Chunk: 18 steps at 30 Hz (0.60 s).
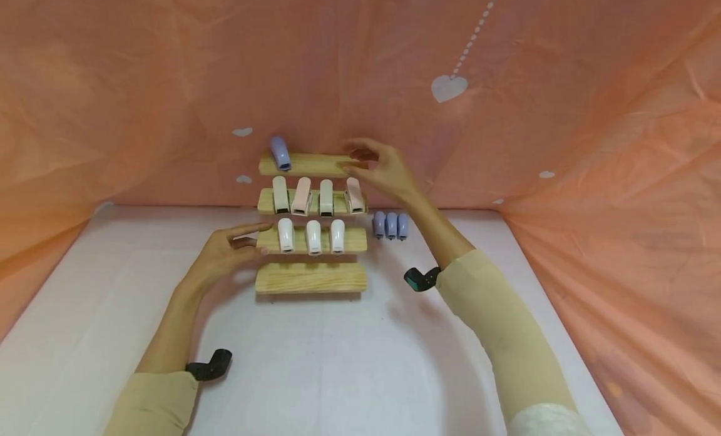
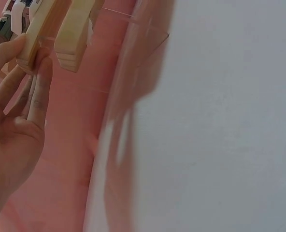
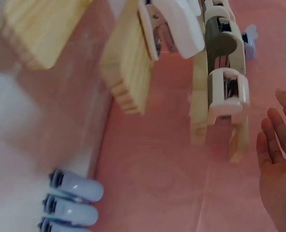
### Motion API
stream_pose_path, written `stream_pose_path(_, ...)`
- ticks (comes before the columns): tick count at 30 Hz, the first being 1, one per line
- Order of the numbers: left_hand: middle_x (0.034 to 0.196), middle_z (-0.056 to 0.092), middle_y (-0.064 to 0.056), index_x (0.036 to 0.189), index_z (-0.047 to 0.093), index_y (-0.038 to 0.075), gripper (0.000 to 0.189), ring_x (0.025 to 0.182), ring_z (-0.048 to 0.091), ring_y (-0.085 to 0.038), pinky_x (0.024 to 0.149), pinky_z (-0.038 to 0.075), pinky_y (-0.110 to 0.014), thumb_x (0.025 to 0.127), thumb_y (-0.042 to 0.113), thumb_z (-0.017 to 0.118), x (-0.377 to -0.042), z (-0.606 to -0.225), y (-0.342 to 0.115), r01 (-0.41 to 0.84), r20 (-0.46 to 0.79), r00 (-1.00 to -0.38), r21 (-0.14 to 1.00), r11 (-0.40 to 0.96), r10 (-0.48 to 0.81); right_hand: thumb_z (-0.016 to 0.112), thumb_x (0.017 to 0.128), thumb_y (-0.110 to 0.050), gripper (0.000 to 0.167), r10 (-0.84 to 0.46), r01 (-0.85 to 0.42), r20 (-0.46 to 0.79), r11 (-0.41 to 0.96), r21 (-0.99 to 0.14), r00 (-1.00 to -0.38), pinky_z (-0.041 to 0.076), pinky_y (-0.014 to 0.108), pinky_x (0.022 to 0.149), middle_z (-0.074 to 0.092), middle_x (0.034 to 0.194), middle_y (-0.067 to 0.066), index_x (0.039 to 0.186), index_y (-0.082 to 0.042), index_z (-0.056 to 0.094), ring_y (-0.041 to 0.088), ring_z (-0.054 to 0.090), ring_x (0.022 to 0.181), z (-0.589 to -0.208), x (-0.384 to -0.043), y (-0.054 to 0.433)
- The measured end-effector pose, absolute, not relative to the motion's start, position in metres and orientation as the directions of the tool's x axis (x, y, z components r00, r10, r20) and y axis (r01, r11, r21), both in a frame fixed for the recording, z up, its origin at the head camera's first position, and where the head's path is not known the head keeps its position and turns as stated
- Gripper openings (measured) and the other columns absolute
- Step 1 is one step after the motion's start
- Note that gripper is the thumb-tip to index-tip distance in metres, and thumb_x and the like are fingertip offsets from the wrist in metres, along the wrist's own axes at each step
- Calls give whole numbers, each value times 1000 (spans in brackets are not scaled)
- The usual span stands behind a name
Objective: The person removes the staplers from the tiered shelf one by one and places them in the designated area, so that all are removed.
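Left hand (image 1: 218, 256): fingers clamped on the third shelf (image 1: 356, 240) down, nine o'clock end.
Right hand (image 1: 388, 171): fingers apart near the top shelf (image 1: 315, 165) (one purple stapler (image 1: 280, 153) aboard), three o'clock.

Head view's looking forward and down from above; tilted wrist views, closer in, share rectangular pale-wood shelves (image 1: 312, 278), upper frame.

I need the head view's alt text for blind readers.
The left hand pinches a wooden rack at its second-lowest shelf; the right hand is near the top shelf. The rack holds eight stapler-like gadgets; three purple ones are to its right.
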<state>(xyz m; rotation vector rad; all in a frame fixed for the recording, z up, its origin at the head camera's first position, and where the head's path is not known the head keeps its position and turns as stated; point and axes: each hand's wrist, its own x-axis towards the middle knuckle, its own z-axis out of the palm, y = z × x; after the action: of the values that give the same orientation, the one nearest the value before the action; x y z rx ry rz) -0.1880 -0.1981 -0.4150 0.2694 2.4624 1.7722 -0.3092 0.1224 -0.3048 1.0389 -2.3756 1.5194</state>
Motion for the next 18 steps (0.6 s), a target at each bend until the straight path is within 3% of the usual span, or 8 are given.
stream_pose_path(7, 137, 56, -19, 139, 57, 4, 56, 100, 64, -5, 85, 51, -17, 89, 16, 76, -190, -415, -198, 96, 25, -973, 947, 306, 228, 77, 86, -6, 47, -530, -557, 366, 259, -789, -765, 50, 29, 96, 67, 120, 15, 130, 1, 62, 25, 62, 109, -295, -316, 97)
stream_pose_path(18, 137, 58, -14, 139, 59, 9, 55, 105, 62, -14, 85, 49, -18, 88, 18, 78, -190, -412, -201, 102, 26, -976, 930, 352, 214, 80, 85, -17, 59, -588, -581, 273, 433, -689, -761, 47, 23, 95, 64, 128, 7, 139, -9, 57, 15, 59, 113, -282, -320, 62)
